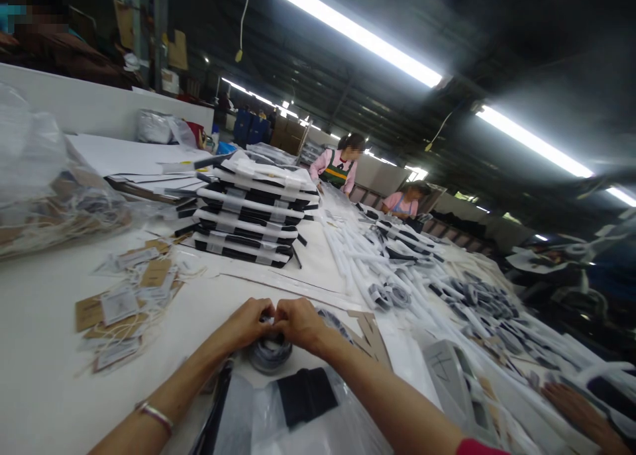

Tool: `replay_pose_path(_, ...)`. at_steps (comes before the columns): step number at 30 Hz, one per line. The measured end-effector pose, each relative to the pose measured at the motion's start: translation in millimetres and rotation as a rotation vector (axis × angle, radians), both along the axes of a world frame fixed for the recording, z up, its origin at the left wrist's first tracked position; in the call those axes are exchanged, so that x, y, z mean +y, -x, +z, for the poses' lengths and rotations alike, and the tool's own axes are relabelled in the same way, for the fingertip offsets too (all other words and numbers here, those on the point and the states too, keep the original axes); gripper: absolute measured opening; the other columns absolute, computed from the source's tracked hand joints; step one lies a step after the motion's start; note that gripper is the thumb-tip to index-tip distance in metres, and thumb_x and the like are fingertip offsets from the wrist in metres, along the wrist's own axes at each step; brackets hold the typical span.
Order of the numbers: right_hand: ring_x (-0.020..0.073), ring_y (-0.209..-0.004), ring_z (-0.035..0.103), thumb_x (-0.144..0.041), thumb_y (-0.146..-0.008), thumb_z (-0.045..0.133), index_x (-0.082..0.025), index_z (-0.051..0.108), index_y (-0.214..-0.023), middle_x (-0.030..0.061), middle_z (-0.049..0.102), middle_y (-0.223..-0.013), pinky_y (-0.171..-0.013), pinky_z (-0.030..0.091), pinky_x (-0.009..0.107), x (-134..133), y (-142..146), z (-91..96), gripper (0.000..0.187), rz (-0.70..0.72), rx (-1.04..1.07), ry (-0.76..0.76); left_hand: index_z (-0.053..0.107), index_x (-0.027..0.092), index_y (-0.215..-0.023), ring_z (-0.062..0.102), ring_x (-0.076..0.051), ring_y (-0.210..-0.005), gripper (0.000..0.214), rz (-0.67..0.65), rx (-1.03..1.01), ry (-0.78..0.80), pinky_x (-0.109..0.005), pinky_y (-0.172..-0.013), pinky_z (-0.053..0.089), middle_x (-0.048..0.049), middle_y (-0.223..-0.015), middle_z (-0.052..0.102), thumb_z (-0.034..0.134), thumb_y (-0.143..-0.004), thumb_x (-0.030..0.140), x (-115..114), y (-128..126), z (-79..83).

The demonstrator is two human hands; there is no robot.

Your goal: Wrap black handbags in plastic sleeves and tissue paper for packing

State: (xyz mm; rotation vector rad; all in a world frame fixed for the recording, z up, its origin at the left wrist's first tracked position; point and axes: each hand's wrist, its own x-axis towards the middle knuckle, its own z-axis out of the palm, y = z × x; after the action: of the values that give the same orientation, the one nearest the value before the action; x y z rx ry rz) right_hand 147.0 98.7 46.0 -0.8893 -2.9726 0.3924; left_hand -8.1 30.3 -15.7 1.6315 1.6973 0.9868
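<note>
Left hand (pixel 252 321) and right hand (pixel 299 324) meet, thumbs and fingers drawn in narrow, both pinching the upper rim of a dark grey, glossy coiled roll (pixel 271 355); exact fingertip contact blurred. Roll sits on the white tabletop (pixel 44 322), just beyond a flat black folded piece (pixel 308 397) on clear plastic sheeting (pixel 268 422). Left of the hands: loose brown and white card tags (pixel 119 306) with pale strings. Farther back, a banded stack of black-and-white folded bundles (pixel 248 223).
</note>
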Motion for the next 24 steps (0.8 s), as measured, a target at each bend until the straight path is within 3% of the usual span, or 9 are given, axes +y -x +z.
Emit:
replay_pose_path(3, 0.0161, -0.075, 0.063, -0.023, -0.074, 0.074, -0.022, 0.067, -0.080, -0.0006, 0.070, -0.079, -0.062, 0.039, 0.024, 2, 6, -3.1, 0.009, -0.069, 0.010, 0.018, 0.064, 0.018, -0.083, 0.063, -0.023, -0.087, 0.019, -0.025, -0.017, -0.002, -0.030, -0.078, 0.046, -0.0045, -0.089, 0.072, 0.060, -0.068, 0.028, -1, 1, 2.0)
replay_pose_path(7, 0.0188, -0.090, 0.061, -0.026, -0.067, 0.081, -0.020, 0.067, -0.076, 0.0035, 0.068, -0.098, -0.070, 0.040, 0.026, 6, 13, -3.0, 0.018, -0.109, 0.006, 0.023, 0.065, 0.017, -0.086, 0.064, -0.023, -0.087, 0.022, -0.038, -0.038, -0.004, -0.030, -0.079, 0.046, -0.0050, -0.092, 0.072, 0.060, -0.068, 0.029, -3, 2, 4.9)
replay_pose_path(12, 0.0175, -0.076, 0.062, -0.026, -0.057, 0.087, -0.022, 0.068, -0.075, -0.0007, 0.068, -0.077, -0.061, 0.040, 0.024, 18, 27, 9.9, 0.026, -0.120, -0.113, 0.156, 0.064, 0.017, -0.090, 0.063, -0.025, -0.089, 0.028, -0.018, -0.019, 0.022, -0.033, -0.081, 0.046, -0.0061, -0.095, 0.072, 0.059, -0.065, 0.026, -5, 2, 4.2)
replay_pose_path(16, 0.0169, -0.074, 0.063, -0.021, -0.046, 0.091, -0.021, 0.069, -0.070, -0.0015, 0.069, -0.074, -0.059, 0.042, 0.022, 31, 37, 18.9, 0.032, -0.118, -0.191, 0.277, 0.058, 0.019, -0.094, 0.062, -0.027, -0.094, 0.030, 0.070, 0.030, 0.040, -0.035, -0.081, 0.046, -0.0071, -0.097, 0.069, 0.060, -0.066, 0.031, -6, -3, 1.1)
replay_pose_path(21, 0.0121, -0.070, 0.061, -0.022, -0.050, 0.090, -0.022, 0.072, -0.073, -0.0055, 0.066, -0.069, -0.057, 0.041, 0.019, 44, 34, 10.6, 0.029, -0.104, -0.156, 0.413, 0.049, 0.020, -0.110, 0.062, -0.027, -0.092, 0.046, 0.112, 0.013, 0.029, -0.035, -0.079, 0.045, -0.0069, -0.096, 0.067, 0.061, -0.071, 0.042, -6, -6, -0.9)
replay_pose_path(24, 0.0102, -0.066, 0.057, -0.025, -0.054, 0.088, -0.022, 0.072, -0.074, -0.0068, 0.064, -0.066, -0.055, 0.040, 0.018, 49, 29, 0.3, 0.026, -0.096, -0.096, 0.470, 0.046, 0.019, -0.118, 0.062, -0.026, -0.089, 0.055, 0.099, -0.019, 0.056, -0.035, -0.078, 0.045, -0.0054, -0.094, 0.066, 0.062, -0.068, 0.035, -4, -4, 1.7)
